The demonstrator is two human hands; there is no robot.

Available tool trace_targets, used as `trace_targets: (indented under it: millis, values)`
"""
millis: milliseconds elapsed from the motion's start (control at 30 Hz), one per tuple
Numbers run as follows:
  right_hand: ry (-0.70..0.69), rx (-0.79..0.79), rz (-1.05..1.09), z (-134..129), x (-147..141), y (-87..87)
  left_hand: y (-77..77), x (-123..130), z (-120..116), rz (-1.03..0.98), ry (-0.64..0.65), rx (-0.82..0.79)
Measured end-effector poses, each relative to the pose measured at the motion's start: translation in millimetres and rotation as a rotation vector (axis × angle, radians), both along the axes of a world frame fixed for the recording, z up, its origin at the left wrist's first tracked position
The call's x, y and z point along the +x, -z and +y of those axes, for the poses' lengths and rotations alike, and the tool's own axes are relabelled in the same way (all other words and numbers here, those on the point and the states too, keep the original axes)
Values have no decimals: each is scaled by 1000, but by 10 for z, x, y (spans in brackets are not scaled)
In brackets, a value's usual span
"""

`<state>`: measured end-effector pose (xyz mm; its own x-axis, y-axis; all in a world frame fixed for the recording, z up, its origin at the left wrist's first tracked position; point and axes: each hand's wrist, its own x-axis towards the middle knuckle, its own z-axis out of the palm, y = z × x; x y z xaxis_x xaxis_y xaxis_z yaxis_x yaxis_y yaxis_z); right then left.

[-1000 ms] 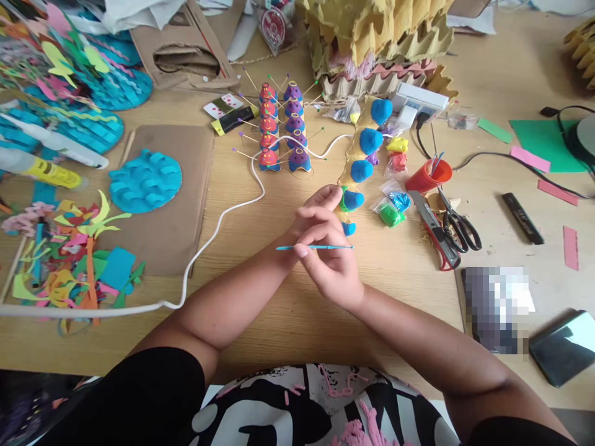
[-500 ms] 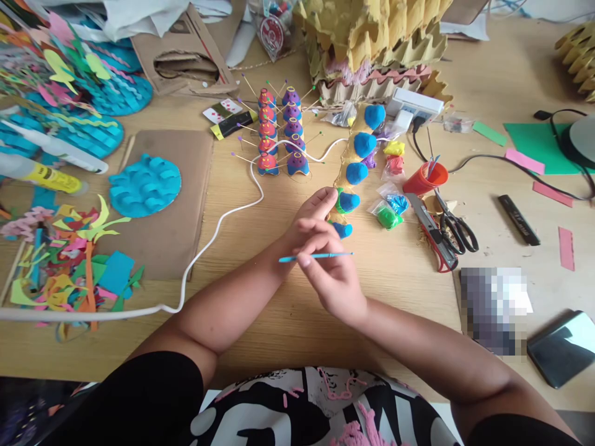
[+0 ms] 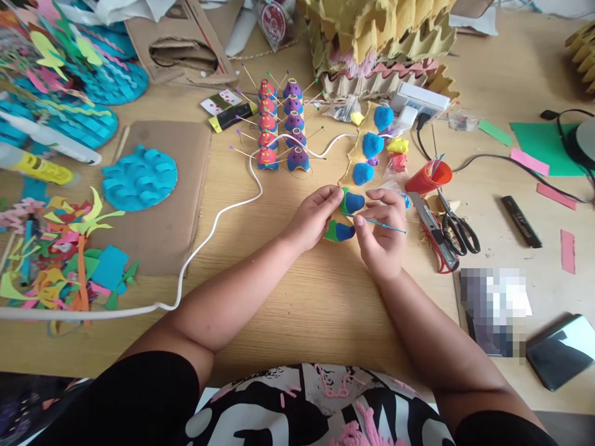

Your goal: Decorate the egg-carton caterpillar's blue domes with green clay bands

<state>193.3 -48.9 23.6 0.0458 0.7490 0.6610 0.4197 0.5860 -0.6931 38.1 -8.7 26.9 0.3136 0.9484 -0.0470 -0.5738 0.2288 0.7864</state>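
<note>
My left hand (image 3: 312, 218) pinches the edge of a yellow egg-carton strip (image 3: 356, 152) near its close end. Blue clay (image 3: 372, 145) caps the strip's bumps, and green clay (image 3: 331, 230) sits beside the blue on the two nearest ones. Between the thumb and fingers of my right hand (image 3: 385, 241) is a thin blue modelling tool (image 3: 388, 227), its left tip at the green-and-blue bumps. Whether that tip touches the clay is hard to tell. Beyond, a red bump strip (image 3: 267, 137) and a purple one (image 3: 296, 139) stand with faces and pin-like feelers.
A white cable (image 3: 218, 226) crosses the table. To the right are an orange cup (image 3: 427, 178), a box cutter (image 3: 434, 238), scissors (image 3: 458, 229) and bagged yellow clay (image 3: 397, 145). Paper scraps (image 3: 60, 260) and a blue disc (image 3: 139, 178) on cardboard lie left. Egg cartons (image 3: 372, 37) are stacked behind.
My right hand has moved right and up to the strip with the tool, partly covering the clay bags. The strip's near bumps have turned, showing more green clay. My left hand stays at its edge.
</note>
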Motion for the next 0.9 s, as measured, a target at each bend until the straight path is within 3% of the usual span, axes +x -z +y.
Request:
trace_targets:
  millis: [500, 900]
  values:
    - [12, 42, -58, 62, -25, 22, -36, -18, -39, 57, -12, -66]
    - [9, 15, -63, 55, -18, 42, 69, -25, -17, 136, -80, -29]
